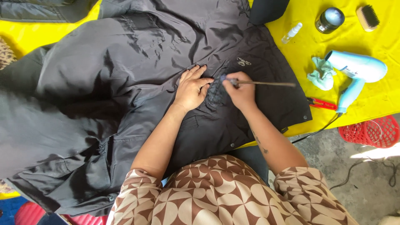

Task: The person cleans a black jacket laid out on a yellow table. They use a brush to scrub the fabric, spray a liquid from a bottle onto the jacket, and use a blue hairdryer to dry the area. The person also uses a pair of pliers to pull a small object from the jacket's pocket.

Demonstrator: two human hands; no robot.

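A large dark grey jacket [104, 83] lies spread over a yellow sheet [375, 96]. My left hand [191, 88] rests flat on the fabric, fingers apart, pressing it down beside a wet-looking patch [216, 89]. My right hand [241, 91] grips a thin long-handled brush [266, 83] whose tip touches that patch, the handle pointing right. A small embroidered emblem [243, 62] sits on the jacket just above my right hand.
On the yellow sheet to the right lie a light blue hair dryer [358, 71], a pale green cloth [321, 73], red-handled scissors [321, 103], a small spray bottle [291, 33], a round tin [330, 19] and a wooden brush [368, 17]. A red basket [370, 131] stands on the concrete floor.
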